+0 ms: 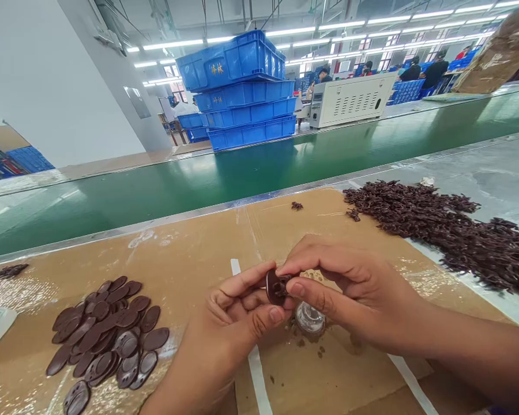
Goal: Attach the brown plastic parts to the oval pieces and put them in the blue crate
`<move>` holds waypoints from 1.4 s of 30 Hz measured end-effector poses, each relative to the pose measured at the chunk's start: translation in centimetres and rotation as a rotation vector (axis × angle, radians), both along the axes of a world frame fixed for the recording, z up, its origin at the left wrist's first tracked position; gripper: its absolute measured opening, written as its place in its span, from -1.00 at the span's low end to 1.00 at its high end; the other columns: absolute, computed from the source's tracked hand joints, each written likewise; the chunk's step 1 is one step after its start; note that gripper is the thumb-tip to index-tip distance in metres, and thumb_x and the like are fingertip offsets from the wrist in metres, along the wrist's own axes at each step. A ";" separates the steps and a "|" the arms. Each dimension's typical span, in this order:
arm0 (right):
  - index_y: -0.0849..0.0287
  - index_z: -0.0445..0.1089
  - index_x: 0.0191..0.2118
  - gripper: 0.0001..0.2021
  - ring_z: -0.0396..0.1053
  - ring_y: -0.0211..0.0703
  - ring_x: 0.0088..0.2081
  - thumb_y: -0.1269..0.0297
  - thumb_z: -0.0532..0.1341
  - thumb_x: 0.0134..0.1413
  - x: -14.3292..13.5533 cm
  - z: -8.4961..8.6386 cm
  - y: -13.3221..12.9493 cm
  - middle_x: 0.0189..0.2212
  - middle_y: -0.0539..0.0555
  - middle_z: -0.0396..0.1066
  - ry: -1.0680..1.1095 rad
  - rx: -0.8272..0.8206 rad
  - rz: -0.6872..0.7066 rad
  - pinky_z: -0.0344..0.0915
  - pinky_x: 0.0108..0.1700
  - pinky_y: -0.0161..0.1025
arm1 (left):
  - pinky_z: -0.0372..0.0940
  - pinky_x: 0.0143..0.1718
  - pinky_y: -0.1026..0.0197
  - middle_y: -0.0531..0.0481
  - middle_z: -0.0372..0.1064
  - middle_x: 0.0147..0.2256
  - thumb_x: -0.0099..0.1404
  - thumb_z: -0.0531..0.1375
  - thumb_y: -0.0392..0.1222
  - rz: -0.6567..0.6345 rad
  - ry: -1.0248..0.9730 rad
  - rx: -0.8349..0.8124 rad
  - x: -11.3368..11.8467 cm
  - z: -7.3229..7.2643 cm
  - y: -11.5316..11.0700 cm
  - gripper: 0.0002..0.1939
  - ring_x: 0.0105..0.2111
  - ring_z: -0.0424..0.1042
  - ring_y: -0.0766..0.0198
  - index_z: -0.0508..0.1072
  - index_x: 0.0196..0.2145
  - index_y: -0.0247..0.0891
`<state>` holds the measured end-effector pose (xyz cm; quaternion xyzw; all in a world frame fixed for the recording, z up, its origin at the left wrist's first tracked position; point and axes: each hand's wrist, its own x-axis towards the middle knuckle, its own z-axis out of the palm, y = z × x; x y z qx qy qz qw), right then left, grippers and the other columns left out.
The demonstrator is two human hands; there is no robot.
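Between the fingers and thumb of my left hand (242, 323), a dark brown oval piece (274, 288) stands on edge. My right hand (346, 282) is closed in a pinch on a small dark brown piece (287, 282), which touches the oval's inner face; its shape is mostly hidden by the fingertips. Just below the hands sits a small clear glass or plastic pot (310, 319), partly covered by my right hand. To the left lies a heap of similar dark brown ovals (108, 328). A long pile of thin, twiggy dark brown pieces (450, 230) lies on the right.
Brown cardboard (190, 259) covers the work surface, with white tape strips (259, 380) on it. Beyond runs a green conveyor belt (164, 190). Stacked blue crates (251, 109) and a beige metal machine (352, 101) stand behind it. Several people are in the far background.
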<state>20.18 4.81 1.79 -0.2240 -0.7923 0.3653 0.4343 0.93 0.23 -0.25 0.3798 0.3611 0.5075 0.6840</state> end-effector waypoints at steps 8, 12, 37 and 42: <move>0.18 0.50 -0.16 -0.88 0.50 -0.27 -0.26 0.45 0.25 0.22 0.0 -0.3 0.1 -0.31 0.04 0.52 -0.006 0.025 0.017 0.42 -0.18 -0.32 | 0.43 -0.13 0.37 0.02 0.60 -0.31 0.14 0.45 -0.32 -0.015 0.029 -0.001 -0.3 -0.1 0.1 -0.63 -0.30 0.54 0.39 0.63 -0.09 -0.05; 0.20 0.49 -0.21 -0.91 0.49 -0.27 -0.27 0.47 0.26 0.19 -0.1 -0.3 0.1 -0.31 0.05 0.51 -0.004 0.054 0.026 0.42 -0.19 -0.32 | 0.43 -0.16 0.40 0.04 0.60 -0.33 0.13 0.45 -0.31 -0.006 0.035 0.018 -0.3 -0.1 0.3 -0.65 -0.34 0.53 0.42 0.64 -0.12 -0.05; 0.16 0.55 -0.39 -0.89 0.34 -0.33 -0.46 0.28 0.32 0.11 -0.5 0.5 -0.5 -0.49 -0.05 0.44 -0.049 -0.324 -0.022 0.27 -0.38 -0.34 | 0.39 -0.16 0.45 0.06 0.63 -0.26 0.10 0.47 -0.32 -0.022 0.074 0.029 0.2 -0.3 0.2 -0.69 -0.29 0.53 0.42 0.66 -0.19 -0.05; 0.19 0.55 -0.42 -0.82 0.30 -0.31 -0.49 0.20 0.32 0.10 -0.5 0.4 -0.2 -0.50 -0.01 0.43 -0.072 -0.404 -0.013 0.19 -0.47 -0.32 | 0.39 -0.14 0.41 0.05 0.63 -0.28 0.12 0.45 -0.30 -0.042 0.084 0.039 0.2 -0.5 0.2 -0.72 -0.27 0.53 0.38 0.66 -0.19 -0.05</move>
